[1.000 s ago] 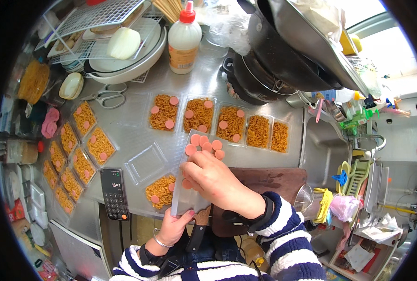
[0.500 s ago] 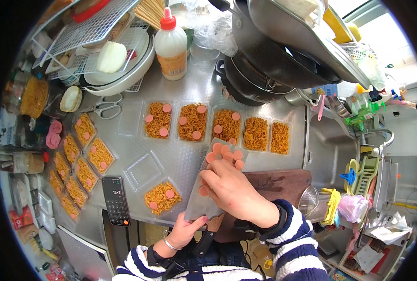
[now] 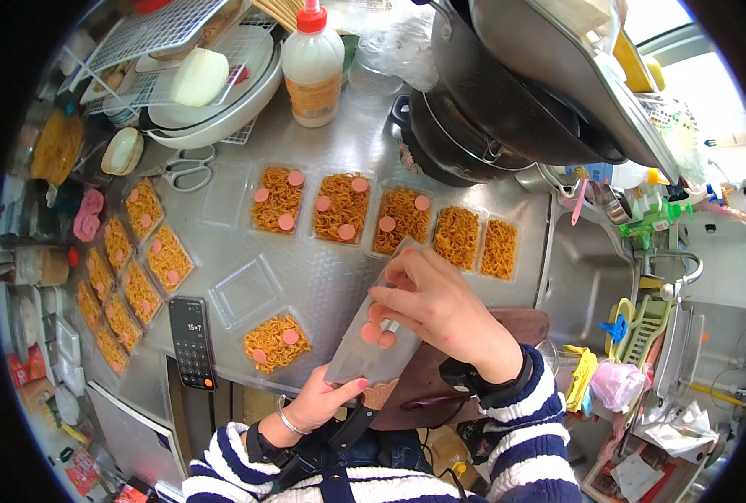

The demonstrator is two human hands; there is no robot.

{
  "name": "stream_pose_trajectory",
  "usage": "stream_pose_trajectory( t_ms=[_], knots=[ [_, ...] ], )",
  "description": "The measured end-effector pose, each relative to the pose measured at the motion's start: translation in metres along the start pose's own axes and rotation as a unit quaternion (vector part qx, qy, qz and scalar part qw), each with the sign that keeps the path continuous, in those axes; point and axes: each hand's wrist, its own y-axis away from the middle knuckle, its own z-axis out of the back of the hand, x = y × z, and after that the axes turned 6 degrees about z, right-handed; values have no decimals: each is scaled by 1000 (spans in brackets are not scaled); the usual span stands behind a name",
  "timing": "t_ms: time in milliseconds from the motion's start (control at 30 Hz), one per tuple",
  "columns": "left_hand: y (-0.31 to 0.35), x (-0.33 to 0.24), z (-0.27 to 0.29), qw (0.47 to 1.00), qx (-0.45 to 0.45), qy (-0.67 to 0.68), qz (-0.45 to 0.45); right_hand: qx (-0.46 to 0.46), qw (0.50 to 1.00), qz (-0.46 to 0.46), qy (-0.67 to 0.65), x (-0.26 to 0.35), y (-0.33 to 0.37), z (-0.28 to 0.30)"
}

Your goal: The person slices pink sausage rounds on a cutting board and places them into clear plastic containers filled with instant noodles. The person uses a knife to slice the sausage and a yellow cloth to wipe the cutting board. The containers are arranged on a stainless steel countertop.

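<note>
Gripping, left hand (image 3: 327,401): fingers pinched shut on the lower corner of a clear plastic pouch (image 3: 371,352), thumb on top.
Right hand (image 3: 431,302): fingers curled together and reaching into the pouch's open top, fingertips on pink sausage slices (image 3: 379,325) inside; cannot tell how many it has.
Pouch position: tilted, held above the front edge of the steel desk (image 3: 322,277), over a dark cutting board (image 3: 440,369).
Nearest tray: noodle tray (image 3: 276,342) just left of the pouch, with pink slices on it.
Back row: five noodle trays (image 3: 381,220) beyond the hands; the left three carry slices, the right two are plain.
Left side: more filled trays (image 3: 129,268) lined along the desk edge.
Empty tray: clear, (image 3: 245,289), between the rows.
Calculator (image 3: 192,342): flat on the desk, left of the nearest tray.
Sauce bottle (image 3: 312,65): upright at the back.
</note>
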Motion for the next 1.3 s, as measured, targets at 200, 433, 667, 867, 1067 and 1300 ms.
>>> stream_pose_trajectory(
  t_ms=[200, 433, 667, 867, 1067, 1300],
  knots=[
    [1, -8, 1, 1000, 9, -3, 22, 35, 998, 25, 38, 4, -9, 6],
    [4, -19, 14, 997, 71, -37, 14, 144, 987, 64, 0, -4, -23, 9],
    [12, -19, 20, 997, 77, 1, 4, 160, 985, 65, -15, -1, -33, -1],
    [15, -11, 27, 999, 51, 4, 15, 25, 992, 12, -124, -11, -26, 6],
    [23, -1, 41, 996, -12, 82, 13, -214, 904, -349, -123, -83, 37, 33],
    [34, -3, 50, 986, -49, 158, -18, -250, 846, -394, -256, -144, 80, 12]
  ],
)
